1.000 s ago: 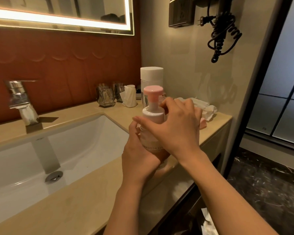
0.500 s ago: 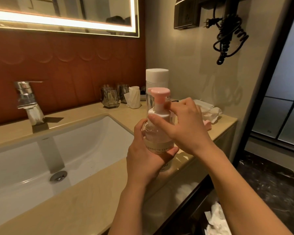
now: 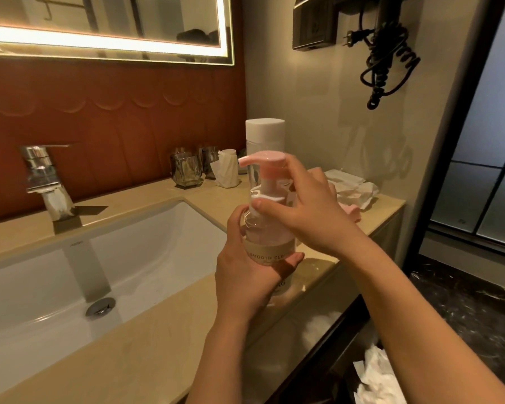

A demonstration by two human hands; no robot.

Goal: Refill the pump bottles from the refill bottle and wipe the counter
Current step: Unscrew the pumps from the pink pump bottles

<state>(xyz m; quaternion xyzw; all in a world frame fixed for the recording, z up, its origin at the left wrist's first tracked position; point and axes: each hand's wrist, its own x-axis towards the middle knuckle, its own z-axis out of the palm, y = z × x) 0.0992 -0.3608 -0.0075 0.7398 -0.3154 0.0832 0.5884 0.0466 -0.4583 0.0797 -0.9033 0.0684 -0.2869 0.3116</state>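
Pump bottle was upright at the tabletop's front edge, right of the sink; could not tell whether its base touched. Left grip clamped round the labelled lower body. Right grip curled on the white collar under the pink pump head. White-capped refill bottle stood just behind.

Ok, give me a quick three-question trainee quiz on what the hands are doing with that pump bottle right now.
1. True or false: the left grip holds the pump bottle around its labelled body.
2. The right grip is on: A) the faucet, B) the bottle's pump collar, C) a glass.
3. Fill in: the pump head is ____.
Key: 1 true; 2 B; 3 pink.
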